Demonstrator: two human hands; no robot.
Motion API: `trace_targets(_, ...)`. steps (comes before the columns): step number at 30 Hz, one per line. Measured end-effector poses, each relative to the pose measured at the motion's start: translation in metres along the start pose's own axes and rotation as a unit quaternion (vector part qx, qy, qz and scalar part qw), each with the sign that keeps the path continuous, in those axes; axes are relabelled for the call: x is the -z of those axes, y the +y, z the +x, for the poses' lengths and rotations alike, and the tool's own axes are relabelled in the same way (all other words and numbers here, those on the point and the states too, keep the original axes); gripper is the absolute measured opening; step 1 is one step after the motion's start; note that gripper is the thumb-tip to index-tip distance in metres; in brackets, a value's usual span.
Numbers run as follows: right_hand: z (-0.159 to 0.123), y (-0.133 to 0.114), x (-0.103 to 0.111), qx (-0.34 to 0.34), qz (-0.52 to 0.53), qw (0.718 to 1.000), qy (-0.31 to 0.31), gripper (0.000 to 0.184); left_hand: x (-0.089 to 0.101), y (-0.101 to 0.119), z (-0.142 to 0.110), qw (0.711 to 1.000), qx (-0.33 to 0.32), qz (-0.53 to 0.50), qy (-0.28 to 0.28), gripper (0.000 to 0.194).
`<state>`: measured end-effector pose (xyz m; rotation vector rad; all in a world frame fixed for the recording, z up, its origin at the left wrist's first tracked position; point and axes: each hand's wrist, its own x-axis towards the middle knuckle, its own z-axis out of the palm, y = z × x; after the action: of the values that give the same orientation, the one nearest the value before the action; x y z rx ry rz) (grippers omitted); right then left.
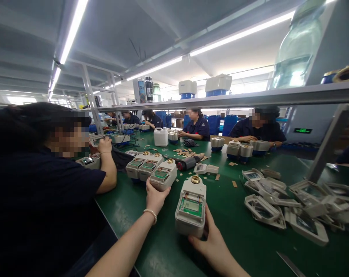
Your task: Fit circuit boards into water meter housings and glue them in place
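Note:
My left hand (157, 198) grips the near end of a pale meter housing (166, 175) with a green circuit board and a brass fitting on top. Beside it stand more meter housings (142, 165) of the same kind, in a row on the left. Closer to me, my right hand (210, 234) is wrapped around the lower right side of another meter housing (191, 207). Its front is uncovered, so a green board with a small grey display shows, and a brass ring sits at its far end. The undersides of both held housings are hidden.
On the right of the green table (220, 200) lies a heap of pale cover frames (266, 209). A heat gun-like tool (188, 163) and cardboard scraps (191, 154) lie mid-table. A metal shelf (191, 103) crosses above. A co-worker (41, 184) sits close on the left; others sit opposite.

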<state>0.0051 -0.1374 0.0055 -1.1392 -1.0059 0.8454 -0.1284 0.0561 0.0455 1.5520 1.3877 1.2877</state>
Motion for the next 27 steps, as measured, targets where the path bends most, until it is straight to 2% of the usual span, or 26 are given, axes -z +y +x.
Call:
trace_targets(3,0.032,0.012,-0.013,0.015,-0.01,1.0,-0.007,0.118,0.003,-0.008,0.006,0.999,-0.019,-0.039,-0.016,0.072)
trace_targets(6,0.059,0.024,-0.019,0.03,-0.019,0.999,-0.01,0.115,0.01,-0.019,0.011,0.992,-0.047,-0.098,-0.066,0.074)
trace_targets(9,0.079,0.036,-0.021,0.054,-0.017,0.998,-0.007,0.107,0.017,-0.03,0.013,0.977,-0.053,-0.163,-0.125,0.077)
trace_targets(11,0.089,0.043,-0.023,0.07,-0.019,0.997,0.004,0.098,0.018,-0.037,0.015,0.969,-0.044,-0.197,-0.139,0.079)
trace_targets(14,0.106,0.051,-0.024,0.086,-0.025,0.996,0.016,0.076,0.012,-0.041,0.018,0.966,-0.021,-0.227,-0.121,0.072)
trace_targets(17,0.122,0.055,-0.023,0.095,-0.03,0.995,0.02,0.059,-0.002,-0.04,0.022,0.97,0.0,-0.233,-0.069,0.06)
trace_targets(22,0.143,0.05,-0.017,0.092,-0.057,0.994,0.023,0.049,-0.022,-0.038,0.024,0.981,0.043,-0.186,0.04,0.049)
trace_targets(27,0.142,0.034,-0.022,0.061,-0.15,0.983,0.081,0.045,-0.019,-0.035,0.022,0.994,0.048,-0.085,0.049,0.048)
